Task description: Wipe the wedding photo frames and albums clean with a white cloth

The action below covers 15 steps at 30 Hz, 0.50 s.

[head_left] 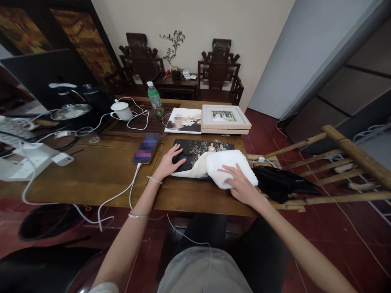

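A dark photo album (191, 156) with a wedding picture on its cover lies flat near the table's front edge. My left hand (168, 162) rests on its left end, fingers spread, holding nothing. Over the album's right part is a folded white cloth (227, 165), fluffy like a small towel. My right hand (241, 185) presses down on this cloth and holds it, fingers bent a little over its top. The cloth hides the album's lower right area.
Behind the album lie a white photo book (186, 120) and a framed picture (226, 118). A phone (146, 148) on a white cable is left of my left hand. Further off stand a green bottle (155, 99) and a lidded cup (121, 110). A black bag (277, 181) sits at right.
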Available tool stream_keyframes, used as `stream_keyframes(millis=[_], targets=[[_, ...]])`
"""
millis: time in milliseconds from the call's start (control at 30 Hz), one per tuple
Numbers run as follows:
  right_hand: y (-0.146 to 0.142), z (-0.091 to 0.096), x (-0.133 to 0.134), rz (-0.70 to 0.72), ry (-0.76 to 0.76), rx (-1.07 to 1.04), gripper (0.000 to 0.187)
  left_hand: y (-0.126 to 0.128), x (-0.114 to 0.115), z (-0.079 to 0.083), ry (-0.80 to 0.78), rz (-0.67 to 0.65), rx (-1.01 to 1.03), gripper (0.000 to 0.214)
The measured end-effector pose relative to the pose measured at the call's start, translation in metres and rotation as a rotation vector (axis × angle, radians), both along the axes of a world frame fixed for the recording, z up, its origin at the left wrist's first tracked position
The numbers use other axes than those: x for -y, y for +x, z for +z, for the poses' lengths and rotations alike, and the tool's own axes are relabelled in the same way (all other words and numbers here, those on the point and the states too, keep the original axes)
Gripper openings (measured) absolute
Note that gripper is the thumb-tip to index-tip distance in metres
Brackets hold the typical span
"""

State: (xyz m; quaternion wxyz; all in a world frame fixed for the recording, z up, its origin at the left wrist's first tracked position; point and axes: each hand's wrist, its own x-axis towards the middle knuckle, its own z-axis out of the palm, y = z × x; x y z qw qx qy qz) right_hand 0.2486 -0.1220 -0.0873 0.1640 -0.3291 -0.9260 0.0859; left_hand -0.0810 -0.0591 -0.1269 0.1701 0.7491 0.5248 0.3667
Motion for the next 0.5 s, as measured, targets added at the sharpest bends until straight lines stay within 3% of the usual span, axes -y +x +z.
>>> stream_keyframes(millis=[300, 400, 500], targets=[[-0.014, -0.005, -0.110, -0.251, 0.022, 0.060, 0.055, -0.001, -0.001, -0.004, -0.027, 0.006, -0.003, 0.062], [-0.021, -0.005, -0.117, -0.269, 0.033, 0.064, 0.055, -0.004, -0.003, -0.010, -0.018, 0.006, -0.003, 0.058], [-0.021, -0.004, -0.096, -0.243, 0.046, 0.085, 0.053, -0.005, -0.004, -0.014, -0.001, 0.003, -0.005, 0.056]])
